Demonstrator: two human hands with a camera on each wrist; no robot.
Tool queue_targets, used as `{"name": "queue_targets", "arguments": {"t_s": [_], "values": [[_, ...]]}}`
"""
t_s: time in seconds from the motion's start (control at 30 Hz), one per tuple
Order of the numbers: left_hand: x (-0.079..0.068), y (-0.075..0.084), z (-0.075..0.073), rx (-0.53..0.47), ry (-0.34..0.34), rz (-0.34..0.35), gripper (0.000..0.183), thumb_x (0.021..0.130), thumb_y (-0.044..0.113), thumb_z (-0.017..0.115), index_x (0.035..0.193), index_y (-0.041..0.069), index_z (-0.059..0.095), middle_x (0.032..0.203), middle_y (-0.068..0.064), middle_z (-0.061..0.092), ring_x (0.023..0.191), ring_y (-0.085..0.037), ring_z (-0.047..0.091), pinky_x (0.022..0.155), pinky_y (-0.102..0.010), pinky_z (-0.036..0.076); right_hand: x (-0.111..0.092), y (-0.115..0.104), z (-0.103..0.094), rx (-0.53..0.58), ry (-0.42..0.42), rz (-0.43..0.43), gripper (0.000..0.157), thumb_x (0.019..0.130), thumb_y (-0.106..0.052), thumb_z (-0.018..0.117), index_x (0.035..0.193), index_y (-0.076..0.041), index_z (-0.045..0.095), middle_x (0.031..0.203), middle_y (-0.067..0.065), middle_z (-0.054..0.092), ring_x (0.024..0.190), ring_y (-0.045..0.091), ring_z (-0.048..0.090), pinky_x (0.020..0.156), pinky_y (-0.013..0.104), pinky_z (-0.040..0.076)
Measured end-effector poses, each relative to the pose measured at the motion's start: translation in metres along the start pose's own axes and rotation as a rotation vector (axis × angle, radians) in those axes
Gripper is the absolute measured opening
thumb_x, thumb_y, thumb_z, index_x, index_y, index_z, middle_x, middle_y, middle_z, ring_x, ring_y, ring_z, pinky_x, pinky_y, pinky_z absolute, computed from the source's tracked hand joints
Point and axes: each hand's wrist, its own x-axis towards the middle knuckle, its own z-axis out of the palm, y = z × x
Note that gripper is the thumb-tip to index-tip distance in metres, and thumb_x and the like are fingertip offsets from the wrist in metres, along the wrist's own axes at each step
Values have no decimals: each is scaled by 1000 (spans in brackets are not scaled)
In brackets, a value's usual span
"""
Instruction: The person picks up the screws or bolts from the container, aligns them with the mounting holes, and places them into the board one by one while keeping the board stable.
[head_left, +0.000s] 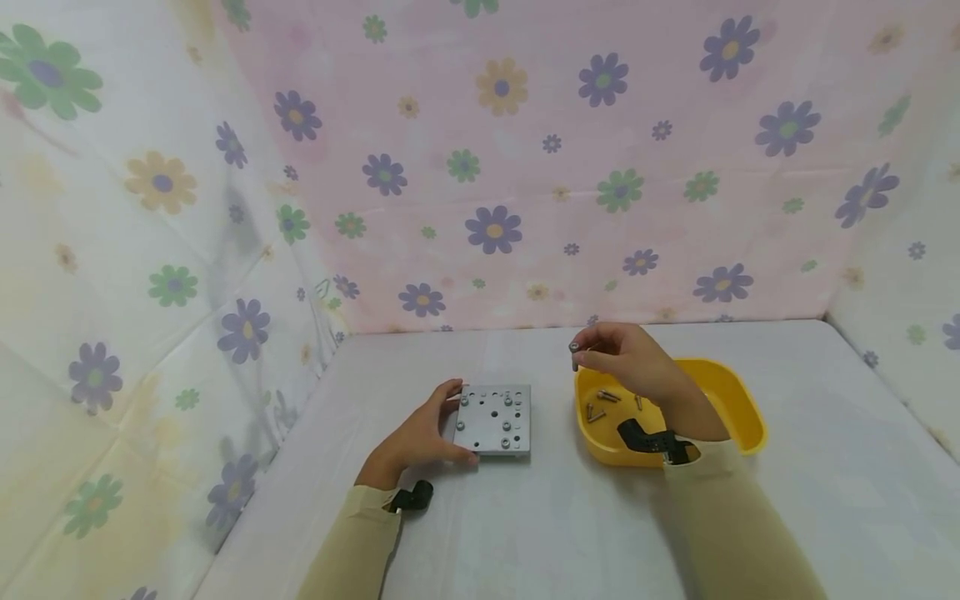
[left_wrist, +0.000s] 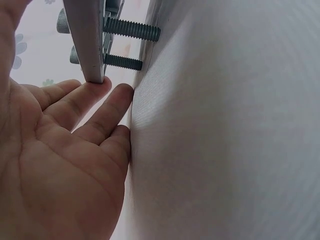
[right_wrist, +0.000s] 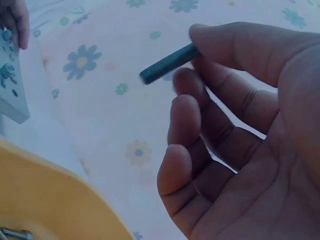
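My left hand point(head_left: 422, 435) holds a square silver metal plate point(head_left: 481, 423) at its left side, thumb along the front edge and fingers at the back corner. Several socket-head bolts point(head_left: 506, 427) stand in holes of the plate, among other bare holes. Seen from the left wrist, two threaded shanks point(left_wrist: 131, 29) stick out beneath the plate, close over the table. Up above the left end of a yellow tray point(head_left: 756, 429), my right hand point(head_left: 633, 364) pinches one bolt point(right_wrist: 167, 65) between thumb and fingertips. Its head points up and its threaded end down in the head view.
Inside the tray lie several loose bolts point(head_left: 608, 396), partly hidden by my right forearm. The tray stands right of the plate on a white-covered table point(head_left: 555, 517). Flowered cloth point(head_left: 450, 242) hangs behind the table and along both sides.
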Motion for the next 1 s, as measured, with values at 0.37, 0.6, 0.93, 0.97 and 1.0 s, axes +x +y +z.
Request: {"name": "queue_targets", "arguments": {"t_s": [0.37,0.6,0.93,0.97,1.0], "values": [[0,-4,0,0,-10,11,138,55,42,102,165,24,20,167,4,33,154,-24,34,126,-58,19,6,6,30,9,51,29,29,97,-33,73,116,-10,70,107,7,72,96,42,61,60,26,50],[-2,-2,0,-17,-8,2,138,54,41,103,165,24,22,167,5,34,154,-25,35,126,-59,18,13,6,53,-45,38,-1,24,96,-30,74,112,-12,72,104,3,73,97,31,64,83,38,52],[1,-2,1,-30,-2,21,139,54,40,103,165,24,21,167,5,34,154,-25,36,126,-59,17,18,0,71,-92,26,-10,13,96,-27,74,106,-19,73,100,1,71,91,25,64,81,39,53],[1,-2,1,-27,-2,19,139,54,40,103,165,24,21,167,6,34,154,-25,36,126,-59,18,18,-1,72,-93,24,-4,13,96,-27,74,106,-19,73,100,1,71,91,25,63,82,38,53],[1,-1,1,-25,-2,17,139,54,41,103,165,24,21,167,6,34,154,-25,35,126,-59,18,19,0,73,-92,25,3,13,96,-27,74,105,-19,73,100,1,71,92,25,63,82,38,54]]}}
